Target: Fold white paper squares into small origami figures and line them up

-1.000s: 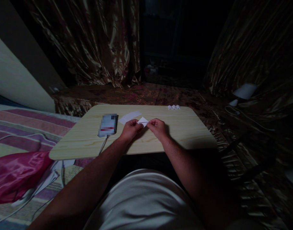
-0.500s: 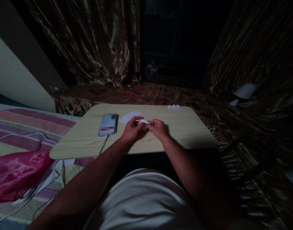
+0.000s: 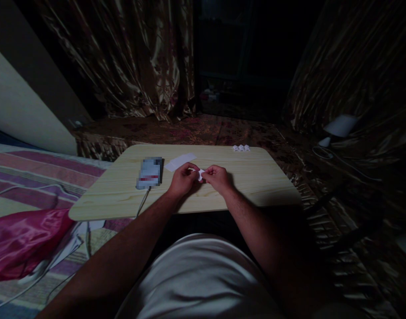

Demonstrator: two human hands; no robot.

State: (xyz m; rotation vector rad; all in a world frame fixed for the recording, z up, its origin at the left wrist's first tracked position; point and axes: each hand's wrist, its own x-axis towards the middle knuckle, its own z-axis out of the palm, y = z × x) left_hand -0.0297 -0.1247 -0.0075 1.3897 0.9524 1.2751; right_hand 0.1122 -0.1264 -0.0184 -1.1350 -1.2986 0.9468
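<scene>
A small folded piece of white paper is held between my two hands, just above the wooden table. My left hand pinches its left side with thumb and fingers. On the other side, my right hand grips the paper's right edge between thumb and forefinger. The fingers cover much of the paper, so its exact shape is partly hidden. Beyond my left hand lie flat white paper sheets. Several small folded white paper shapes sit in a cluster at the far right edge.
A phone-like device, blurred out, lies left of my hands with a cable running off the near edge. A pink shiny cloth rests on the striped bedding. A small white lamp stands at the right.
Both hands have drawn slightly closer together around the paper. Less of the paper shows now, and its pointed upper part is no longer visible. Everything else stays in place.
</scene>
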